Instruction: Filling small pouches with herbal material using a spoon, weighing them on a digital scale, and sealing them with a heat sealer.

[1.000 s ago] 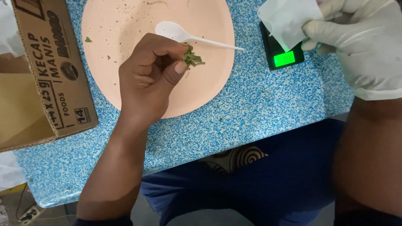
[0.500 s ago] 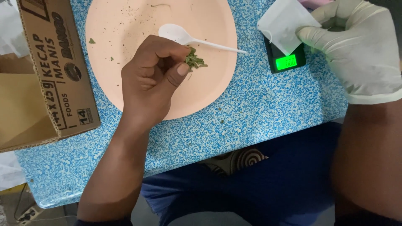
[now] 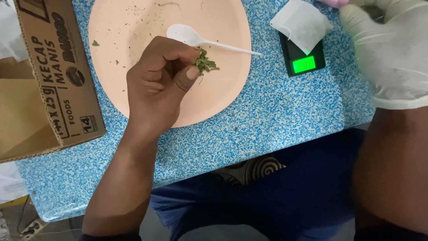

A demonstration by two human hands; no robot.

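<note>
Your left hand (image 3: 158,85), bare, hovers over the peach-coloured plate (image 3: 223,98) with its fingers curled and the thumb and fingertips pinched together on a small clump of green dried leaves (image 3: 206,64). The clump sits just above the plate's right half, touching or nearly touching the handle of a white plastic spoon (image 3: 196,39), which lies on the plate with its bowl toward the upper left and its handle tip reaching the plate's right rim. Scattered green crumbs dot the plate's upper left. Your right hand (image 3: 392,49), in a white glove, is at the upper right; its fingers are closed around something at the frame's top edge, though what they grip cannot be told. A white paper sachet (image 3: 302,24) lies just beside that hand, partly over a small black scale (image 3: 303,60) with a lit green display. All of this rests on a blue speckled table (image 3: 276,120). A brown cardboard box (image 3: 49,80) stands at the table's left, just beside the plate
</note>
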